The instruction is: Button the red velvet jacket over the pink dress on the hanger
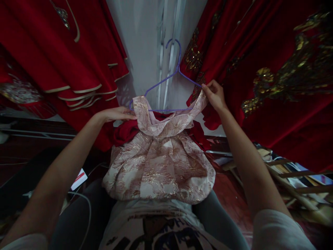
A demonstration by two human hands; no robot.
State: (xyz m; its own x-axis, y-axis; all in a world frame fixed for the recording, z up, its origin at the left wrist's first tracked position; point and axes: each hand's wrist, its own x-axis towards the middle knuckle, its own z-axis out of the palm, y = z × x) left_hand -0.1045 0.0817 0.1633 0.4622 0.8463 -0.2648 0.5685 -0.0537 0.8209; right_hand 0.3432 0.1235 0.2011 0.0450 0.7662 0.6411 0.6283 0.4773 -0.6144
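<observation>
A pink and gold brocade dress with a gathered skirt lies over my lap, its neckline turned up away from me. Its shoulder straps sit around the two ends of a purple hanger, whose hook points up and away. My right hand is closed in a pinch on the right strap, at the hanger's arm. At the left strap, my left hand grips the edge beside the hanger's end, its fingertips partly hidden by the cloth. Dark red fabric lies beneath the dress's neckline.
Red garments with pale trim hang at the left. More red cloth with gold sequins hangs at the right. A wooden rack stands low on the right. A white cable runs by my left leg, near a white and red card.
</observation>
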